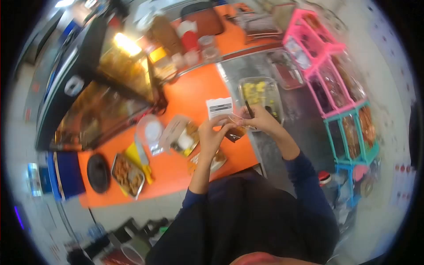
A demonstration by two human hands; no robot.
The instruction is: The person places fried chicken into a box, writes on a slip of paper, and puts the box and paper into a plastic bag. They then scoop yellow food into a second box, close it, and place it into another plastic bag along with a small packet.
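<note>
A white printed slip of paper (220, 106) stands up from the fingers of my left hand (213, 132), which are closed on its lower edge. My right hand (261, 120) is closed around a dark pen (249, 108), its fingertips meeting those of my left hand by the slip. Just under the hands lies a small dark packet (235, 134), partly covered. Left of my left hand sits an open cardboard box (176, 128) with food and a white item inside. A second food container (217, 161) is partly hidden by my left forearm.
A clear tray of yellow pieces (256, 90) stands beyond my right hand. On the orange table (194, 90) are a knife (141, 150), a tray of browned food (128, 176) and a black oval dish (98, 173). A lit display case (101, 92) stands left; pink baskets (324, 75) stand right.
</note>
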